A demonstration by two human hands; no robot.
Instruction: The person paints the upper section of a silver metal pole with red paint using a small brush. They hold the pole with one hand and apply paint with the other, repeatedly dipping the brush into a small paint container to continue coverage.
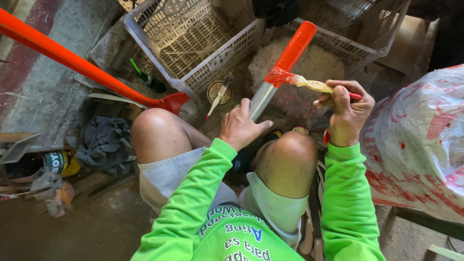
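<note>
the left hand (240,126) grips the bare grey end of a metal handle (285,65) above the knees; the right hand (345,111) pinches a paintbrush (302,81) at the red paint edge (bristles loaded). short strokes along the handle probably keep the boundary even.

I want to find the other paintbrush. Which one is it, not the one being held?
Look at the white plastic crate. Just below its corner sits a small round paint can. The spare brush rests across it, untouched, unlike the brush in the right hand.
</note>
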